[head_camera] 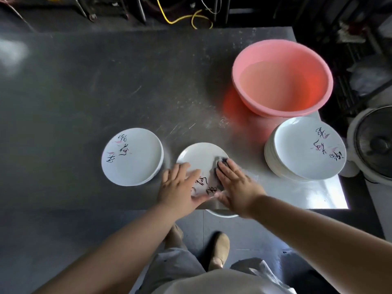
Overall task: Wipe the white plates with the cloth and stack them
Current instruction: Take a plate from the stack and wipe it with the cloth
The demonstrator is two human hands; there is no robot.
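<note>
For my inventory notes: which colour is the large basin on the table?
The basin is pink, seen in the head view.

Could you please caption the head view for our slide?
Right hand wipes the middle plate with a dark cloth while left hand steadies it.

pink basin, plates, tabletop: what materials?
Pink basin: looks like plastic, matte, slightly translucent walls. Middle plate: glossy white with printed calligraphy, glazed ceramic or melamine; can't tell. Tabletop: likely stainless steel, brushed, scratched, reflecting light.
</note>
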